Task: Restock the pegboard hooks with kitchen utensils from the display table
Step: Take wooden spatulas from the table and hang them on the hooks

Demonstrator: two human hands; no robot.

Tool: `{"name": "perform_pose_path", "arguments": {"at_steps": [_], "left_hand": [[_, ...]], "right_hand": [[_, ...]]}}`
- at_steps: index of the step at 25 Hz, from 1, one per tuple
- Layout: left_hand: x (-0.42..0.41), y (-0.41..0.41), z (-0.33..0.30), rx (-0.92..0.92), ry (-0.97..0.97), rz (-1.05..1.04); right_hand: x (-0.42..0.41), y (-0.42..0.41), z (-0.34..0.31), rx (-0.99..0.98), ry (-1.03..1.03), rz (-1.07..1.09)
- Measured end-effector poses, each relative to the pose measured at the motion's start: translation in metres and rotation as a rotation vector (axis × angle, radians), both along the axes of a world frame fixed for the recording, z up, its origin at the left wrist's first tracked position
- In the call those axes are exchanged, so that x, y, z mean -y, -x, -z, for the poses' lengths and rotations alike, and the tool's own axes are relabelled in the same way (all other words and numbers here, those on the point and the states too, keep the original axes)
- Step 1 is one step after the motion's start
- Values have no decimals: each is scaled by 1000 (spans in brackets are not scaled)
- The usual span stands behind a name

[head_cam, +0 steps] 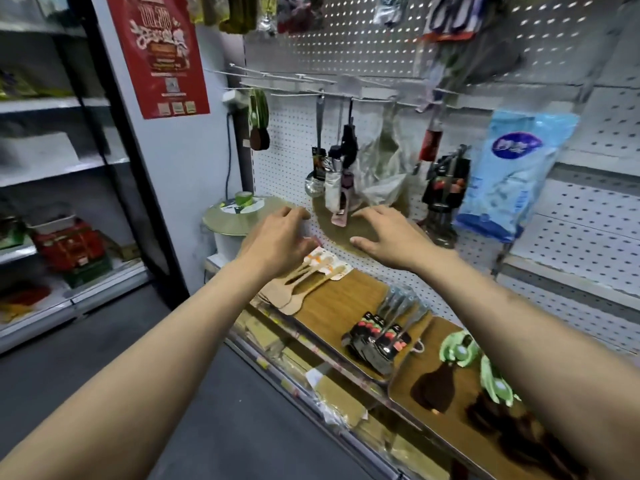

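While both of our hands hover empty over the surface, fingers spread wide and holding nothing, the stock we want lies just beneath them. Our left hand hangs over the wooden spatulas, a small fanned stack at about 10 o'clock on the wood-grain top, their printed cards pointing toward the pegboard. They look light, stiff and dry, not slippery, so we judge a pinch at the card end, where the hang hole should be, will carry one easily. Our right hand hovers near a round, flat olive-brown board leaning at the pegboard's foot. At about 4 o'clock lie carded black utensils, glossy and probably slicker, and farther out green-backed dark spoons. Above, thin wire hooks stick out, several of them bare; cards are likely to bend if forced.
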State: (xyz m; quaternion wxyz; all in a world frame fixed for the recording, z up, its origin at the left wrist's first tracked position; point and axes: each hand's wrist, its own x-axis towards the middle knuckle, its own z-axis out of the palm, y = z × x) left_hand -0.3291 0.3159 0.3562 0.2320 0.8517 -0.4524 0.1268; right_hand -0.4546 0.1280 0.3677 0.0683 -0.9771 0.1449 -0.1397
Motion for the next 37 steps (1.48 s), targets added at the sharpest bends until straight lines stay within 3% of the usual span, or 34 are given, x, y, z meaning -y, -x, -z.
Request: {"name": "perform_pose_path", "arguments": {"at_steps": [9,17,22,28,31,33,35,37], "left_hand": [[70,-201,84,-227,-195,32],[180,-360,226,-494,-415,171],[226,-429,311,-600,-527,268],[244,-456,379,-727,-552,291],[246,-457,393,-760,-557,309],[251,-457,397,-780,-555,303],[258,-454,397,-807,-551,294],[265,-449,397,-819,-555,280]], "right_hand": [[69,-192,88,-182,-226,202],[122,-306,246,-261,-624,584],[142,-384,342,-257,-941,879],[154,-440,423,-390,-959,1121],[155,-443,444,-359,-990,1219],[158,-437,446,-289,-1119,1250],[155,-424,437,-79,-1322,1302],[149,-406,427,128,-1376,1398]]}}
